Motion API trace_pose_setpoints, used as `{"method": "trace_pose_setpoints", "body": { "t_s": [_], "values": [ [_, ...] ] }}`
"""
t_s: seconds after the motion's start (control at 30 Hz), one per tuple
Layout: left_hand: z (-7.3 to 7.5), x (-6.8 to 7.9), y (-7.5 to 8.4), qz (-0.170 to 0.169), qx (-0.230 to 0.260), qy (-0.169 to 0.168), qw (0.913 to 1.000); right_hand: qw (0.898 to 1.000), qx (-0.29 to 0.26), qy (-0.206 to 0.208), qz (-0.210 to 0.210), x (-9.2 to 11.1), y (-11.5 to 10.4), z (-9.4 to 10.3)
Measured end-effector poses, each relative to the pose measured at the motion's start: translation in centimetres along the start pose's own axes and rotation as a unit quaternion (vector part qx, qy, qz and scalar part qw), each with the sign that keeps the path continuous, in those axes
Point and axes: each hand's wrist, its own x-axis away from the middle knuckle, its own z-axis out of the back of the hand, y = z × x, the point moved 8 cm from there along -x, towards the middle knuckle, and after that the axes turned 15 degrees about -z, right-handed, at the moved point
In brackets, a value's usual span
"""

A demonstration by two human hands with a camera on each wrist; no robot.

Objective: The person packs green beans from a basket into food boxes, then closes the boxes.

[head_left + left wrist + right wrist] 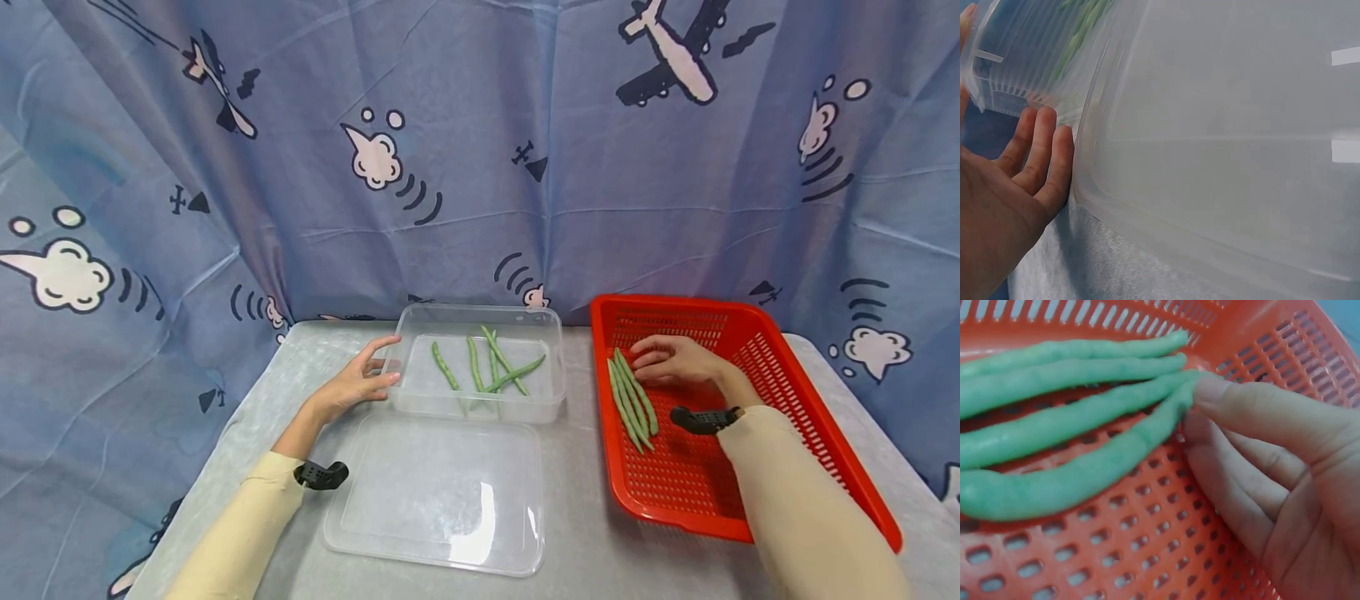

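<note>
Inside the red basket (697,475), my right hand (678,362) pinches the tip of a green bean (1085,478) between thumb and fingers. That bean lies beside several others (622,408) along the basket's left side. My left hand (360,379) touches the left wall of a clear plastic box (555,358), its fingers (1044,144) fairly straight and spread. Several green beans (442,367) lie in the box, some crossing one another. In the left wrist view the box's ribbed side stands just beyond the fingertips.
A clear flat lid (427,492) lies on the grey table (573,517) in front of the box. Behind the table hangs a blue curtain (480,167) printed with planes and clouds. Black bands with small devices (322,476) sit on both wrists.
</note>
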Motion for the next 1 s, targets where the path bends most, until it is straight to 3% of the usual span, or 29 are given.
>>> {"method": "trace_pose_setpoints", "body": {
  "t_s": [0.1, 0.2, 0.33, 0.63, 0.87, 1.0],
  "values": [
    [0.1, 0.0, 0.1, -0.003, 0.001, 0.0, 1.0, 0.997, 0.067, 0.027, 0.007, -0.2, -0.7, -0.4],
    [0.0, 0.0, 0.1, -0.001, 0.0, -0.001, 1.0, 0.986, 0.155, 0.058, 0.014, -0.4, -1.5, -0.8],
    [0.0, 0.0, 0.1, 0.001, 0.0, -0.001, 1.0, 0.975, 0.208, 0.073, 0.014, -0.4, -1.9, -1.1],
    [0.1, 0.2, 0.2, 0.0, -0.002, 0.001, 1.0, 0.998, 0.064, -0.004, 0.016, -0.1, -1.0, -0.6],
    [0.1, 0.1, 0.0, -0.003, -0.003, -0.003, 1.0, 0.998, -0.053, -0.039, -0.023, 0.3, 0.0, -0.2],
    [0.2, 0.0, -0.1, 0.002, -0.005, 0.001, 1.0, 0.996, -0.083, -0.031, -0.024, 0.7, -0.1, 0.4]
  ]
}}
